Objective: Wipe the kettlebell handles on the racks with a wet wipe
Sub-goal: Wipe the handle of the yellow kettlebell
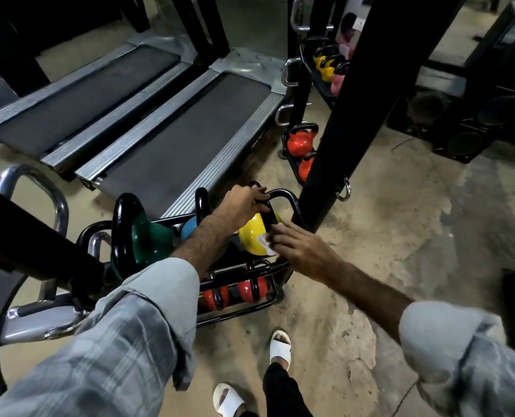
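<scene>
Downward view from head height onto a low black tubular steel kettlebell rack point(268, 267) standing on a worn, stained concrete floor point(385, 236).

On the rack's upper tier: a glossy yellow kettlebell with a black loop handle point(251, 237), right of a blue kettlebell point(189, 228) mostly hidden behind the forearm, and a dark green kettlebell with a tall black handle point(147, 236) farther left. On the lower tier: two red kettlebells point(251, 290) side by side behind the rails.

Left hand point(244, 203) reaching forward from a rolled grey plaid sleeve, fingers curled over the top of the yellow kettlebell's black handle, gripping it.

Right hand point(299, 248) coming in from the right, lower than the left, fingers bent and pressing a small crumpled white wet wipe point(266, 243) against the yellow bell where the handle's near leg meets the body. Wipe sitting at the fingertips, just below and right of the left hand's grip, partly covered by the fingers.

Beyond the rack, two grey treadmills point(175, 145) lying parallel. Upright black steel post point(340, 115) just right of the rack, with a second rack behind it holding red kettlebells point(299, 142) low down and yellow ones point(325, 66) higher up. At the bottom edge, two feet in white slide sandals point(280, 349).
</scene>
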